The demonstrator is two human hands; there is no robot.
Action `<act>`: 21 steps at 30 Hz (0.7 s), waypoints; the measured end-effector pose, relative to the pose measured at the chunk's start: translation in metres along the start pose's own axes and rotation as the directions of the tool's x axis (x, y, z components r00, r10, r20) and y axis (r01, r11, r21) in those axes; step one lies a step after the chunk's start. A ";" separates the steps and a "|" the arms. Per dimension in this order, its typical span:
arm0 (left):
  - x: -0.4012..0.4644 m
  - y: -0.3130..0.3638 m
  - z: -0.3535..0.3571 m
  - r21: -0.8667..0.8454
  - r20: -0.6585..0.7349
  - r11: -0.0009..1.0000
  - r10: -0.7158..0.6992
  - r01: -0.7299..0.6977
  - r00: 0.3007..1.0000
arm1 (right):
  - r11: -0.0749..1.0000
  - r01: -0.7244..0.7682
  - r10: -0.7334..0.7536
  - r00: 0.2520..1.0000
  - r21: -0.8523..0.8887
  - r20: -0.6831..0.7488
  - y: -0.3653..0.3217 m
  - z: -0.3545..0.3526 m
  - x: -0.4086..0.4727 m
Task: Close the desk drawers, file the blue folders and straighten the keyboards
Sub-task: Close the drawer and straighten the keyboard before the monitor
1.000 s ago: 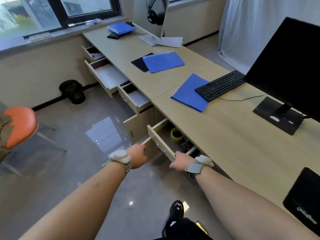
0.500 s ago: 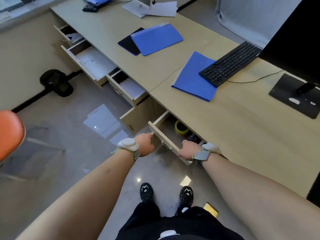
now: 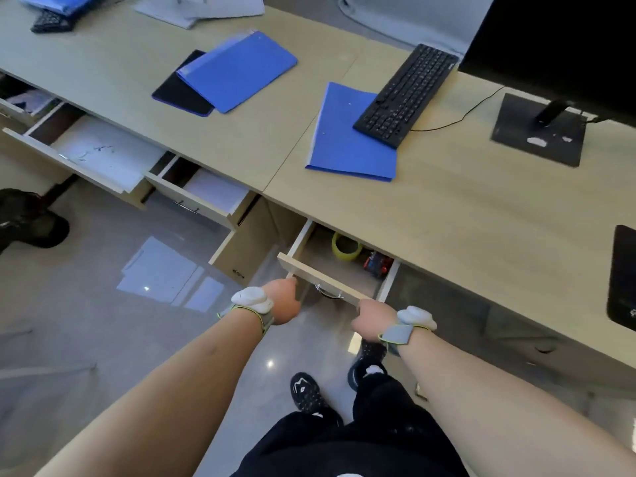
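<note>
The nearest open drawer (image 3: 323,275) sticks out a little from under the light wood desk (image 3: 464,215). My left hand (image 3: 284,301) holds the left end of its front panel and my right hand (image 3: 370,316) holds the right end; the fingers are hidden behind the hands. Three more open drawers lie to the left: a small drawer (image 3: 192,201), a wide drawer (image 3: 69,156) and a far drawer (image 3: 13,108). One blue folder (image 3: 344,146) lies partly under the tilted black keyboard (image 3: 409,94). Another blue folder (image 3: 241,70) rests on a black pad. A third blue folder (image 3: 51,0) lies over the far keyboard (image 3: 51,20).
A yellow cup (image 3: 346,251) and a red item sit inside the near drawer. A cabinet door (image 3: 241,249) stands ajar below the desk. The monitor (image 3: 557,46) and its base are at the right, a black mat (image 3: 624,280) at the right edge. A black object (image 3: 27,218) sits on the floor.
The near drawer has slid further in under the desk with both hands on its front. My view has tipped down and moved closer; my feet now show.
</note>
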State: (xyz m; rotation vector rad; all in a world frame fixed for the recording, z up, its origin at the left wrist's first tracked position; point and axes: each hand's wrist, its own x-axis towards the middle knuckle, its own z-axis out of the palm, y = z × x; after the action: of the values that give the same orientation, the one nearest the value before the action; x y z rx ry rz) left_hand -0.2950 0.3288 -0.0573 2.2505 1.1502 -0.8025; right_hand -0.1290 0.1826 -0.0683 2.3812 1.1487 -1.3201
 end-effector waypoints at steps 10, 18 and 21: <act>0.047 0.014 0.028 0.057 0.089 0.996 0.057 -0.062 0.994 | 0.992 -0.081 0.083 0.996 0.099 -0.018 0.022 0.035 0.042; 0.067 0.025 0.035 0.033 0.113 0.997 0.062 -0.066 0.992 | 0.991 -0.089 0.092 0.995 0.095 -0.030 0.031 0.038 0.059; 0.074 0.029 0.035 0.032 0.103 0.997 0.072 -0.076 0.992 | 0.996 -0.063 0.065 0.998 0.062 -0.021 0.034 0.039 0.064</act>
State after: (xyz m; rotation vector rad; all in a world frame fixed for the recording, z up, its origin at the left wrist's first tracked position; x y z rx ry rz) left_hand -0.2457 0.3319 -0.1286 2.2393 1.0071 -0.9031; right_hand -0.1105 0.1746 -0.1482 2.4600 1.0430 -1.3293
